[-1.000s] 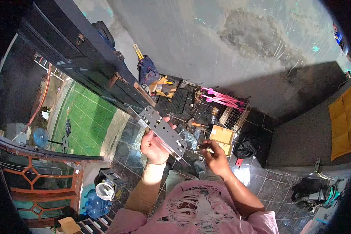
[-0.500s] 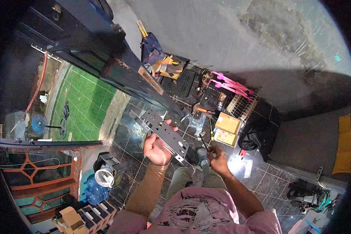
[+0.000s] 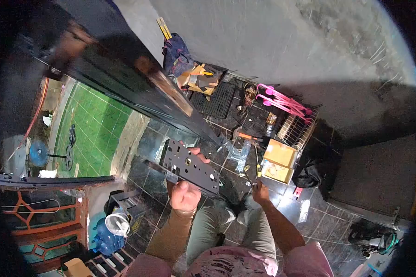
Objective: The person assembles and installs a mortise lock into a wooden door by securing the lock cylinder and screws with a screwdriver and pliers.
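Observation:
A dark metal lock case (image 3: 189,168) with several holes lies tilted in my left hand (image 3: 186,196), whose thumb presses its lower edge while the fingers curl round the far side. My right hand (image 3: 260,192) is lower right of the case, fingers closed near a small dark tool; what they hold is too small to make out. Just beyond that hand, a yellow-and-black screwdriver (image 3: 258,170) lies on the tiles beside an open yellow box (image 3: 280,154). A dark door (image 3: 171,94) with a bare wood cutout on its edge stands beyond the lock case.
On the floor ahead are an orange-handled hammer (image 3: 248,136), plastic wrapping (image 3: 238,154), a pink folded frame (image 3: 284,102) by a wire rack (image 3: 296,131), and a blue bag (image 3: 176,55). A white bucket (image 3: 118,224) and a blue water bottle (image 3: 107,237) stand at left.
My left hand has turned the lock case, so its end strip now points farther left. My right hand has moved slightly, and the thin dark tool once visible above it is harder to see.

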The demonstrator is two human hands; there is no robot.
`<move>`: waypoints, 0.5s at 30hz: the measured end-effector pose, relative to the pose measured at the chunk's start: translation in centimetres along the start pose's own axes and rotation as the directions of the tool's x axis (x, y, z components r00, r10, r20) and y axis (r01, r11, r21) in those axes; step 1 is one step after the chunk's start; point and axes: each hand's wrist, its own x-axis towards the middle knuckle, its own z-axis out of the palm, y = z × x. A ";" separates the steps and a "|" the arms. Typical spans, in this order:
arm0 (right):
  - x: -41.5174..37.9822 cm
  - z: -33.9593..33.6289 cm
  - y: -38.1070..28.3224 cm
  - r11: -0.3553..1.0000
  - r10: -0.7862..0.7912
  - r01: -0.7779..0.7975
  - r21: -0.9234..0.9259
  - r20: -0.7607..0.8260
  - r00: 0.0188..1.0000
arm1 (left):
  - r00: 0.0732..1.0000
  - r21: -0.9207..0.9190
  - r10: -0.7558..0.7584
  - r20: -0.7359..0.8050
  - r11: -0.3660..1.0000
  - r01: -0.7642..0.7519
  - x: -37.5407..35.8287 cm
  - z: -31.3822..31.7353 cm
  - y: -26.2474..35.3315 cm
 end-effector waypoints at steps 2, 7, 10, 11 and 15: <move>1.8 2.8 2.3 0.995 0.084 -0.085 -0.047 -0.023 0.996 | 1.000 0.066 -0.015 0.007 0.998 0.015 0.0 -2.2 -3.0; 7.9 12.3 11.8 0.942 0.336 -0.336 0.022 -0.035 0.941 | 0.997 0.259 -0.026 0.070 0.966 0.007 0.0 -8.4 -10.5; 11.6 17.0 15.9 0.898 0.439 -0.433 0.075 -0.113 0.891 | 0.982 0.347 -0.018 0.188 0.937 -0.050 -0.1 -12.8 -14.7; 13.0 18.1 17.3 0.891 0.454 -0.447 0.079 -0.124 0.882 | 0.980 0.347 -0.023 0.199 0.937 -0.049 0.0 -14.1 -16.0; 16.0 22.8 23.5 0.798 0.594 -0.587 0.141 -0.010 0.805 | 0.972 0.374 -0.003 0.234 0.923 -0.088 -1.0 -18.6 -20.7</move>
